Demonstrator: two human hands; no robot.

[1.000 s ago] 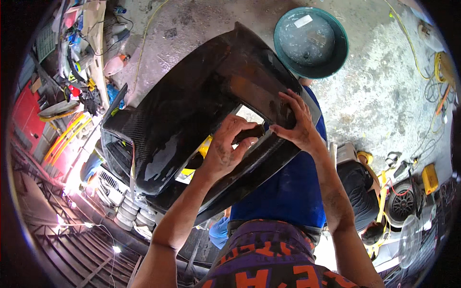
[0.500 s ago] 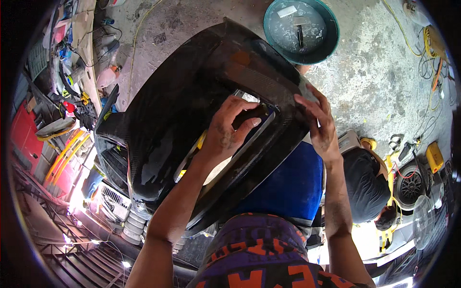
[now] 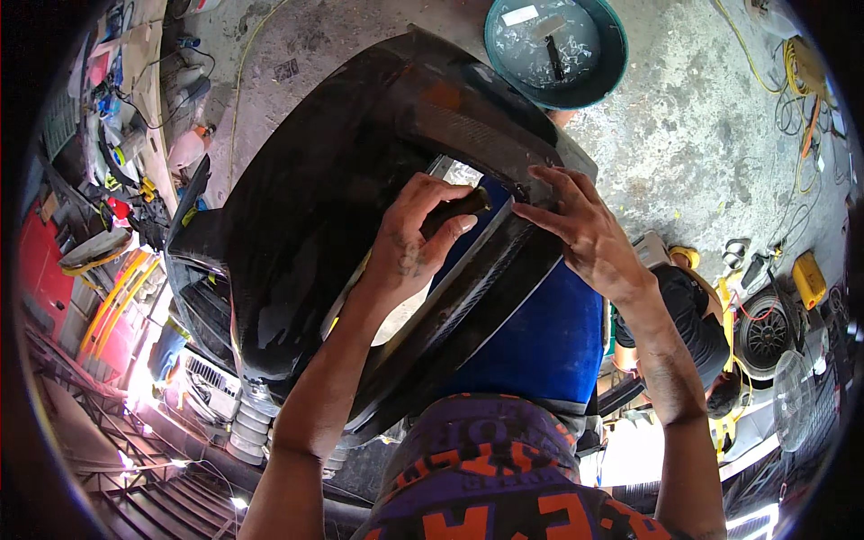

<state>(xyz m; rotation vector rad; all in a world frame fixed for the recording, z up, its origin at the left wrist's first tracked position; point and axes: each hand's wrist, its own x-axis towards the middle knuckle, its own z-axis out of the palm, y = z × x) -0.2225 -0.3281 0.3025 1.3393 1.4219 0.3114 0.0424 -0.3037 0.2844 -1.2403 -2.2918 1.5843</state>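
Note:
A large glossy black car bumper (image 3: 297, 216), with a woven carbon-like pattern in places, lies in front of me across a blue support (image 3: 540, 333). My left hand (image 3: 418, 229) is closed around a small dark brown piece (image 3: 465, 205) with a paler end, its kind not clear. That hand is over the long opening in the bumper, near the opening's far right end. My right hand (image 3: 589, 229) has its fingers apart, fingertips resting on the bumper at the corner of the opening. It holds nothing.
A round teal tub (image 3: 621, 54) of water, with a white block and a dark-handled tool in it, stands beyond the bumper. To the right another person (image 3: 684, 315) in dark clothing bends low near a wheel (image 3: 765, 337). Clutter lines the left side.
My right hand has slid left and toward me from the bumper's outer edge to the opening's corner. The left hand keeps its grip, almost unmoved.

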